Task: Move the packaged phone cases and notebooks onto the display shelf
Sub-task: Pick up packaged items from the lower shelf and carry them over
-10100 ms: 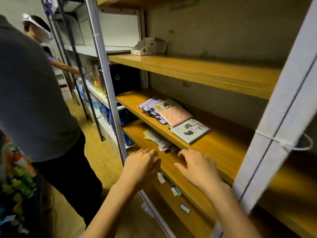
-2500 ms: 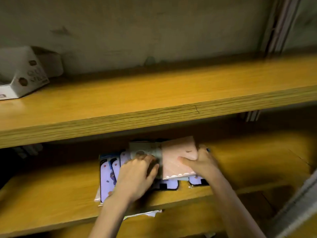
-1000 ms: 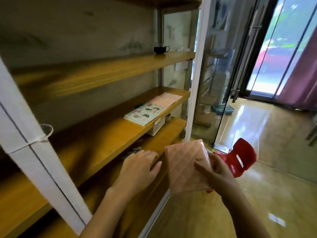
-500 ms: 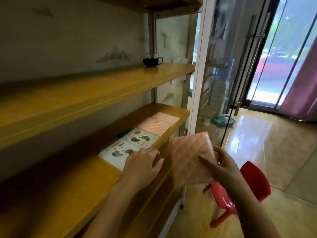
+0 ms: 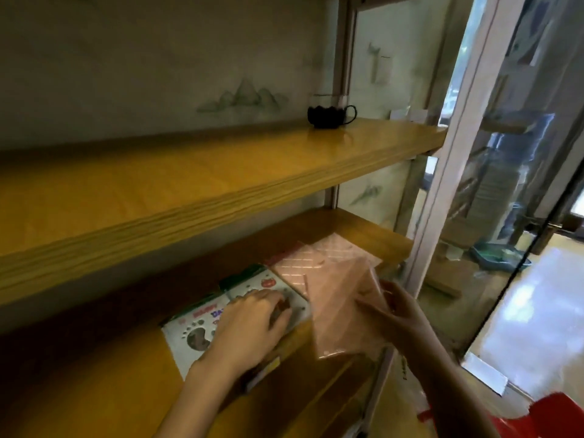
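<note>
Now our right hand (image 5: pixel 401 314) carries the pink packaged notebook (image 5: pixel 341 314). The thumb and the curled fingers (image 5: pixel 379 312) pinch it at its right edge, and nothing else supports it. It hangs tilted just to the right of the paw-print notebooks (image 5: pixel 192 330), with its lower corner out past the front edge of the display shelf (image 5: pixel 94 390). Our left hand (image 5: pixel 249 327) lies on the paw-print notebooks with the fingers relaxed and lightly bent. It presses on the covers and grips nothing. A second pink notebook (image 5: pixel 325 257) lies flat on the shelf, just behind and to the right of the paw-print notebooks.

We judge that the step in hand is to lay the held notebook down at that end. Several things could go wrong. The wrap looks glossy and the pinch is only at one edge, so the notebook could slip out and fall to the floor (image 5: pixel 521 311). If we let go while much of it is past the front edge, it could tip off. If it is pushed in low, its edge could shove the second pink notebook. Our left hand could also drag the paw-print notebooks forward, if it leans on them.
</note>
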